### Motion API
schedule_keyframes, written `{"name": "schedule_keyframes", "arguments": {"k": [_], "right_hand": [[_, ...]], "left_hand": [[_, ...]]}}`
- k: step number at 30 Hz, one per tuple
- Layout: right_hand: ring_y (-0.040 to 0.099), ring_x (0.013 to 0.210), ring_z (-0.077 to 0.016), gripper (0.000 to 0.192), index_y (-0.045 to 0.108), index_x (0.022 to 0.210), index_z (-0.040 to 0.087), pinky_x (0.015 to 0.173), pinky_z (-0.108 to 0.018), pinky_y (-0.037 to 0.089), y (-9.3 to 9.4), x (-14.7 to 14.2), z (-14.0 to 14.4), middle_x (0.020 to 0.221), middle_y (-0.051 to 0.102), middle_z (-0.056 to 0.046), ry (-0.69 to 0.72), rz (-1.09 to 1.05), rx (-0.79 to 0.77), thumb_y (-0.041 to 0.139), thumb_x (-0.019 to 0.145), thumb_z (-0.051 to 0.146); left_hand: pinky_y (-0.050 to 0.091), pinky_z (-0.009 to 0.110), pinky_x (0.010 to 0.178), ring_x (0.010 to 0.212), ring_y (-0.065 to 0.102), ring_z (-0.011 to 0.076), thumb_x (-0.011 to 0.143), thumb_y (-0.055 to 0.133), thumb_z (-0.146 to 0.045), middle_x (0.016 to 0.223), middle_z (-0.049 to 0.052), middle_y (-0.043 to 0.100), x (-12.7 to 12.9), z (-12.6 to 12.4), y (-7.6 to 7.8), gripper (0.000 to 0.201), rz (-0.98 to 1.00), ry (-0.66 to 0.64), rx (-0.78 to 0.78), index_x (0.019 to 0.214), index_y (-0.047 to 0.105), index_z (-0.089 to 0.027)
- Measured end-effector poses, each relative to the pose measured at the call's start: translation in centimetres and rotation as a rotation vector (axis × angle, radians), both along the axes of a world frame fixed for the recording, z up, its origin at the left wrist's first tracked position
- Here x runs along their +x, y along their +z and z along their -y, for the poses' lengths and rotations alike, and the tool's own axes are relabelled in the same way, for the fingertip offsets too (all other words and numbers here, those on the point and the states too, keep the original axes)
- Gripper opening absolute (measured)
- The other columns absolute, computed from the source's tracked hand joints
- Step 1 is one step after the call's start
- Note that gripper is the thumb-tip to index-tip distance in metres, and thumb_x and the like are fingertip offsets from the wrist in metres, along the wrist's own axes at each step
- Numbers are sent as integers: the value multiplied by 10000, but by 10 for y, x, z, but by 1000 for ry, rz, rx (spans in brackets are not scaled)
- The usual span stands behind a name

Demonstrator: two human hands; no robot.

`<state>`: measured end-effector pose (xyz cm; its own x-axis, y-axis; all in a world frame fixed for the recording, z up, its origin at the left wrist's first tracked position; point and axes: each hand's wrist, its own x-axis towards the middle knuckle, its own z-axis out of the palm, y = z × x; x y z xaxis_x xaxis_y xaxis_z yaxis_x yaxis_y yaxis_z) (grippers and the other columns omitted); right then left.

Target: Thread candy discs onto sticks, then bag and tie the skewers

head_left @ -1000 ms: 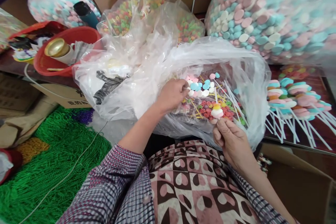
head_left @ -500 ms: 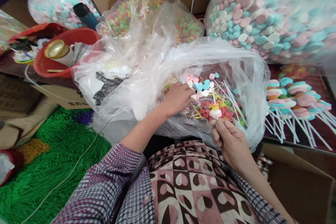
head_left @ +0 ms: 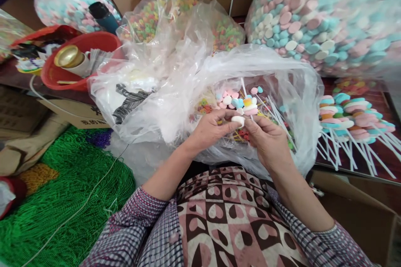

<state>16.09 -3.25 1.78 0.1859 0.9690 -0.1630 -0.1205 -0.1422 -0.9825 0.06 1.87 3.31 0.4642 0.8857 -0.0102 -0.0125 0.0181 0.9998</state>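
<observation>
Over the open mouth of a clear plastic bag (head_left: 282, 71) resting against the person's lap, both hands meet at centre frame. Left hand (head_left: 209, 130): fingers closed in a pinch, thumb and forefinger tips on a white round candy piece (head_left: 238, 120). Right hand (head_left: 267, 142): fingers curled shut around the lower part of a thin white stick (head_left: 244, 91); the stick rises tilted up and to the left from the hand. Threaded on the stick just above the fingers is a small stack of candy pieces (head_left: 249, 106), yellow over white over pink. The white piece in the left hand sits directly below that stack, touching or nearly touching the stick; exact contact cannot be resolved. Inside the bag, behind the hands: loose pastel candies (head_left: 227, 98), small coloured rings (head_left: 205, 108), more white sticks (head_left: 278, 117). Right of the bag, on a dark surface, lies a row of finished candy sticks (head_left: 347, 112), heads together, sticks fanned toward the lower right. Behind: a large sack of pastel discs (head_left: 313, 12), a bag of coloured ring candies (head_left: 147, 16), a red basin (head_left: 87, 41) holding a gold-lidded container (head_left: 67, 56). Lower left: a heap of green beads (head_left: 62, 200).
</observation>
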Motion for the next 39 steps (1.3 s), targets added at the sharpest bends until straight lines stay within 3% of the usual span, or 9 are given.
{"name": "schedule_keyframes", "arguments": {"k": [5,10,15,22,26,28,32,36,39], "right_hand": [[327,476,-60,265,742,880,198,440,-229,220,9,-9,5,595,522,51,-57,-122,-16,819,701,378],[236,423,-32,253,678,772,191,408,-230,136,17,-3,6,600,541,39,-19,-235,-89,817,677,379],[250,404,-27,290,635,745,187,393,-224,122,20,-2,6,596,549,35,43,-246,-107,822,671,396],[270,416,-48,234,611,785,202,401,-224,157,13,-12,8,554,503,69,-75,-120,-56,775,717,355],[266,446,-61,184,652,861,207,413,-232,183,6,-14,8,612,517,63,-89,-15,-6,739,776,345],[287,456,-62,188,669,893,209,419,-235,198,5,-12,11,670,560,46,-43,-15,9,714,817,374],[384,483,-80,222,688,950,219,443,-235,266,10,0,32,677,597,25,19,13,0,641,902,431],[403,473,-101,282,713,1064,218,460,-230,307,12,15,68,504,494,52,88,116,-115,600,939,444],[403,443,-97,314,734,1097,202,479,-235,345,10,21,85,469,465,59,163,226,-119,566,957,427]], "left_hand": [[431,286,996,1020,638,158,781,761,-387,1032,34,752,3,9,-8,266,192,48,-189,983,786,-216],[449,242,764,793,604,117,706,812,-462,873,30,736,8,12,-18,340,388,115,-408,919,788,-198],[417,227,690,739,562,92,684,834,-445,879,3,705,12,16,-21,378,378,130,-375,946,749,-186],[427,274,722,720,556,122,846,624,-594,780,25,691,14,25,-22,455,203,92,-253,900,760,-163],[469,284,834,856,619,138,802,715,-465,969,32,741,16,28,-17,354,208,78,-258,1019,770,-192],[478,271,797,832,628,133,782,726,-393,959,32,751,17,27,-16,320,204,136,-286,1024,774,-188],[449,247,657,690,623,115,742,735,-331,845,43,754,14,22,-17,308,207,257,-398,997,775,-162],[436,244,657,730,657,127,711,787,-369,861,52,754,10,18,-17,312,304,227,-469,947,778,-166],[437,245,691,796,670,130,686,826,-392,921,45,755,9,17,-19,337,384,184,-501,952,781,-190]]}}
